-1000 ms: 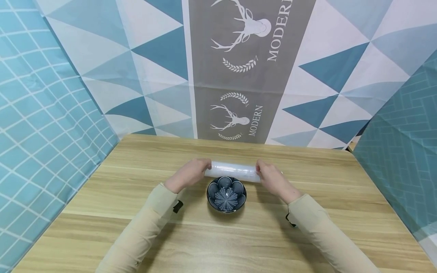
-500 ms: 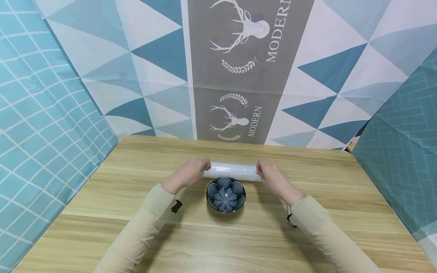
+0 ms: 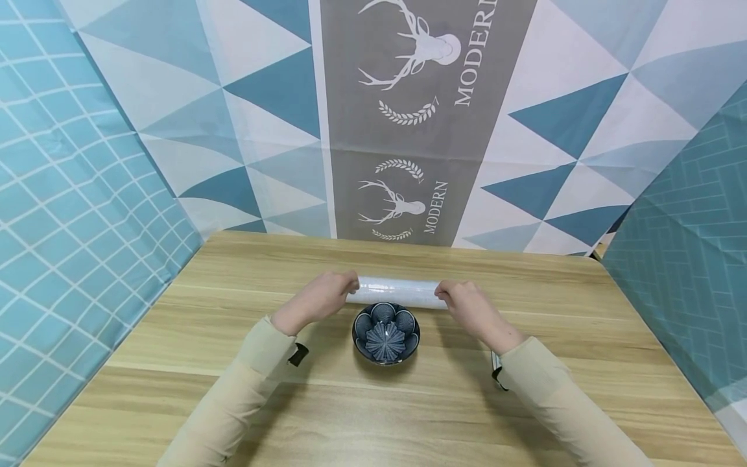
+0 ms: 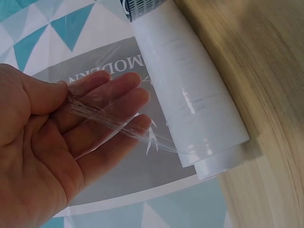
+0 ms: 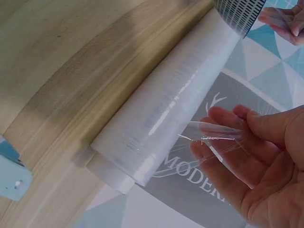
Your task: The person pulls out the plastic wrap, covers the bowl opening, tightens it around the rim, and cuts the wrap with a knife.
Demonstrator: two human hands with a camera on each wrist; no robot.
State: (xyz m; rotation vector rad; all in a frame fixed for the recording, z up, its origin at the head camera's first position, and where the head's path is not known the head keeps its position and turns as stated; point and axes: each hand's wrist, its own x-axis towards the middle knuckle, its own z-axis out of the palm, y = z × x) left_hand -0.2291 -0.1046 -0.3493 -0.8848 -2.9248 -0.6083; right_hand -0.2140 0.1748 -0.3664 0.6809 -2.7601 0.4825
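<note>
A roll of cling film (image 3: 399, 292) lies across the table behind a dark blue bowl (image 3: 386, 334) with a petal pattern. At the roll's left end my left hand (image 3: 320, 298) pinches the loose film (image 4: 111, 119) between thumb and index finger, the other fingers extended beneath it. My right hand (image 3: 471, 310) pinches the film's other corner in the same way at the right end. In the right wrist view, crumpled clear film (image 5: 213, 135) stretches from the roll to the fingertips. The bowl stands close in front of the roll; whether they touch I cannot tell.
The wooden table (image 3: 385, 421) ends at a patterned cloth backdrop (image 3: 403, 130). Blue tiled-print sheets flank it left and right. A pale blue object (image 5: 12, 171) with a small hole lies beyond the roll in the right wrist view.
Both hands keep their pinch on the film. My left hand and forearm have drifted slightly left. The roll has barely moved, and the bowl stays put.
</note>
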